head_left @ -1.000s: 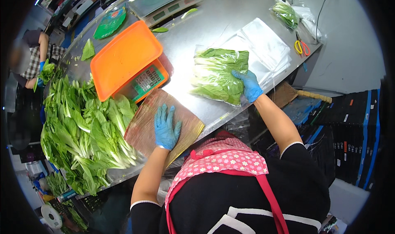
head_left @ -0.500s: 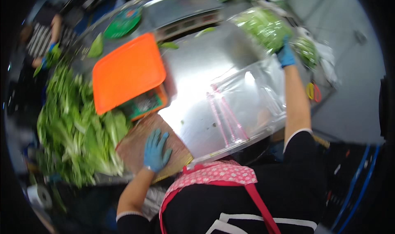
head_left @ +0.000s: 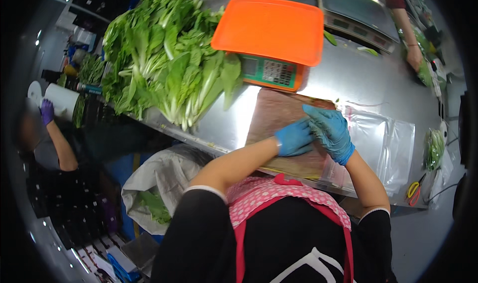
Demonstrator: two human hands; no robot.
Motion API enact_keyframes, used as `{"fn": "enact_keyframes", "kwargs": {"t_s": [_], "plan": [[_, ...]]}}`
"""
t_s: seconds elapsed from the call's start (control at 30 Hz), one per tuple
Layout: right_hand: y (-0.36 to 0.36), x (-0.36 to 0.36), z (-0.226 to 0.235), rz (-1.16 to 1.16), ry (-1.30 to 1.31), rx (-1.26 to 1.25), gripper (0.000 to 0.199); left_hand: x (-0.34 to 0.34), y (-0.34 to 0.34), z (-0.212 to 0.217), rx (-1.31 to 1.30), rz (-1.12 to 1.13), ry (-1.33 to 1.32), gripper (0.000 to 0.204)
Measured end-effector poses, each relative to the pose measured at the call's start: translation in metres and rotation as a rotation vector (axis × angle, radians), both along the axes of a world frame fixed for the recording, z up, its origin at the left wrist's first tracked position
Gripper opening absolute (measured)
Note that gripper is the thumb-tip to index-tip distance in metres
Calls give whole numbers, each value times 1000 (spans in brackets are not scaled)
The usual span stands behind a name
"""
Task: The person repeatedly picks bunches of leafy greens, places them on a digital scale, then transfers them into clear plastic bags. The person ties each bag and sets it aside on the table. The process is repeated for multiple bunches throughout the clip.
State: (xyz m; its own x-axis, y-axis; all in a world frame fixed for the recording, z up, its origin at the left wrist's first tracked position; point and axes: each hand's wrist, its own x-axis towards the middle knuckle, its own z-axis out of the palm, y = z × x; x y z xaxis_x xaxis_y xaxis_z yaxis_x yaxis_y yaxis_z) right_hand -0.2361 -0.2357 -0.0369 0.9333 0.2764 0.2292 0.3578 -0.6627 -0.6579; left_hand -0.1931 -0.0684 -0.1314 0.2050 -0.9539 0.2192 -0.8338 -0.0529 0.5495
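My left hand point(head_left: 295, 137) and my right hand point(head_left: 332, 133), both in blue gloves, meet over a flat brown mat point(head_left: 269, 116) at the table's near edge. The right one has its fingers stretched out and overlaps the left one's fingertips, so these are hidden. Nothing shows in the right hand. Clear plastic bags point(head_left: 393, 148) lie flat beside the right hand. Beyond the mat stands a scale point(head_left: 279, 73) with an orange tray point(head_left: 271, 29). A large pile of leafy greens point(head_left: 169, 59) covers the table to the left.
A second scale point(head_left: 353, 9) stands at the back. At the right edge are scissors point(head_left: 413, 191) and bagged greens point(head_left: 434, 148). Another person's arm point(head_left: 409, 36) reaches in at back right; a purple-gloved hand point(head_left: 48, 112) shows at left. A whitish sack point(head_left: 167, 178) stands below the table.
The view has swung left. My right hand has left the bag of greens at the far right and come to my left hand, which has lifted from lying flat on the mat.
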Motion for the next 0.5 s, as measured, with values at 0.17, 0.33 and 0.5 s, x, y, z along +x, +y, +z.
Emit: {"fn": "enact_keyframes", "kwargs": {"t_s": [0.17,0.33,0.5], "plan": [[13,11,-25,-323,170,528,31,6,18,45,-168,226,146,25],[70,4,-27,-264,386,727,30,6,204,66,-497,1037,81,22],[235,55,-37,-5,583,740,28,45,387,25,-734,1630,770,19]]}}
